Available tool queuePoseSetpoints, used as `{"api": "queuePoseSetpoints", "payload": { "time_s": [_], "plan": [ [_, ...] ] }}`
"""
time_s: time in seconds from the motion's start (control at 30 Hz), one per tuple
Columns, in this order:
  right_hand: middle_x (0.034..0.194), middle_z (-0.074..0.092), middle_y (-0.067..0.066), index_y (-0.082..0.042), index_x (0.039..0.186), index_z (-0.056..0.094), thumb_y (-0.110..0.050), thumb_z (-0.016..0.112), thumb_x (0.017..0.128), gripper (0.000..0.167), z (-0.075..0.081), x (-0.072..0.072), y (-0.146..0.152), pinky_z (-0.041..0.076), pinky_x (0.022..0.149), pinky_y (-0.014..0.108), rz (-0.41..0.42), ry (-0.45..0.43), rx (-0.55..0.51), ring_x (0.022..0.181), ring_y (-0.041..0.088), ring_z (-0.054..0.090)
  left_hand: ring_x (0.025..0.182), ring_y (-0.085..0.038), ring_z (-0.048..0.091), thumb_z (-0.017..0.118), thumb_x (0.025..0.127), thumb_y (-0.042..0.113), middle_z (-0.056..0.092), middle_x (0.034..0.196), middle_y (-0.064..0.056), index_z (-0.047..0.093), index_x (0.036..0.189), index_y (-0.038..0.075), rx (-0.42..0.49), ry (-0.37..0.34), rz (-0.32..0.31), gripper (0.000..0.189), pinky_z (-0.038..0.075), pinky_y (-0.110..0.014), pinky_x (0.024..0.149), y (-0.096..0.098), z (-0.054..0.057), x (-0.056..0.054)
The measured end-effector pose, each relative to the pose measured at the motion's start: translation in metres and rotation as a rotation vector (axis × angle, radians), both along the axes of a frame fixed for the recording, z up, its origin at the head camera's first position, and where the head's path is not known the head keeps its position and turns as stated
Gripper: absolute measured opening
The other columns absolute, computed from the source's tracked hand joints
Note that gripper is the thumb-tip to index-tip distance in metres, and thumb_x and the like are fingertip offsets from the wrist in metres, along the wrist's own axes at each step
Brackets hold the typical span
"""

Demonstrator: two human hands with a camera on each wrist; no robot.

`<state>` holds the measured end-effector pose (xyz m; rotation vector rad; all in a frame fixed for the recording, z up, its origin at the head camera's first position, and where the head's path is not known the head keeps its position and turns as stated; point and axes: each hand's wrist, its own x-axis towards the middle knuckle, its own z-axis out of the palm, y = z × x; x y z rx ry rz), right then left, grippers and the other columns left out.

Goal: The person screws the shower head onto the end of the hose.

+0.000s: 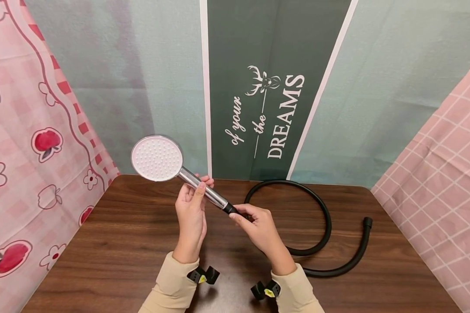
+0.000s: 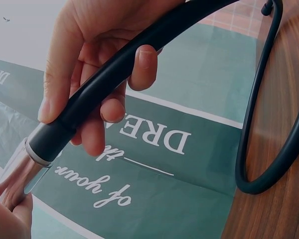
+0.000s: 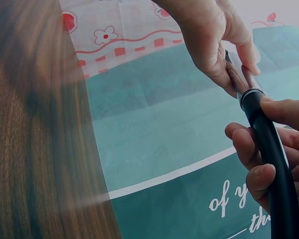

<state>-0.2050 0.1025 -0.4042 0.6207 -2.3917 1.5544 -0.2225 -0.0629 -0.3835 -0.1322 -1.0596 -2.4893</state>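
While both hands meet above the wooden table (image 1: 141, 243), a shower head (image 1: 157, 158) and its black hose (image 1: 321, 217) are held joined end to end.
Behind the table hangs a green backdrop (image 1: 274, 87) with white lettering, pink patterned cloths at either side. The hose loops on the tabletop right of the hands. Left hand (image 1: 190, 213) has fingers curled round the chrome handle; right hand (image 1: 260, 228) has fingers wrapped round the hose end at the joint.
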Motion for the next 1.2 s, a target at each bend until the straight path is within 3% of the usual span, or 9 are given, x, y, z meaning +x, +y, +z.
{"api": "queuePoseSetpoints", "payload": {
  "time_s": [0.17,0.4,0.63,0.9,1.2],
  "plan": [
    [0.080,0.072,0.012,-0.009,0.104,0.074,-0.020,0.072,0.091,0.017,0.0000,-0.0002,0.0000,0.054,0.056,0.021,-0.004,0.004,0.009,0.067,0.013,0.066,0.092,-0.012,0.073,0.057,0.097,-0.001,0.073,0.098,-0.003,0.053,0.117,0.000,-0.007,-0.005,0.001,0.020,0.059,-0.028,0.093,0.0001,-0.0003,-0.0005],
    [0.079,0.072,0.014,-0.009,0.103,0.075,-0.019,0.071,0.092,0.016,-0.0013,-0.0006,0.0001,0.055,0.058,0.021,-0.001,0.028,0.016,0.066,0.008,0.064,0.093,-0.012,0.073,0.058,0.097,-0.001,0.073,0.098,-0.003,0.052,0.118,0.000,-0.014,-0.022,0.000,0.021,0.059,-0.029,0.093,0.0004,-0.0009,-0.0005],
    [0.078,0.070,0.005,-0.009,0.105,0.075,-0.018,0.073,0.091,0.016,0.0005,0.0006,0.0001,0.050,0.052,0.020,-0.006,0.065,0.020,0.063,0.004,0.055,0.093,-0.013,0.073,0.058,0.097,0.000,0.073,0.099,-0.005,0.052,0.119,-0.001,-0.017,-0.017,0.002,0.022,0.059,-0.029,0.093,-0.0006,-0.0010,-0.0015],
    [0.086,0.075,0.007,-0.008,0.103,0.076,-0.012,0.080,0.083,0.021,0.0001,-0.0001,-0.0013,0.054,0.058,0.020,-0.003,0.140,0.026,0.068,0.001,0.056,0.094,-0.012,0.073,0.059,0.098,0.002,0.073,0.100,-0.005,0.052,0.118,0.000,-0.022,-0.024,-0.002,0.022,0.059,-0.029,0.095,-0.0012,-0.0015,-0.0013],
    [0.086,0.075,0.006,-0.009,0.102,0.076,-0.014,0.079,0.085,0.018,-0.0003,0.0009,-0.0011,0.052,0.055,0.019,-0.016,0.129,0.037,0.067,0.001,0.054,0.094,-0.011,0.073,0.058,0.098,0.001,0.072,0.100,-0.004,0.052,0.118,0.001,-0.022,-0.028,-0.012,0.021,0.059,-0.029,0.095,-0.0014,-0.0012,-0.0004]
  ]
}}
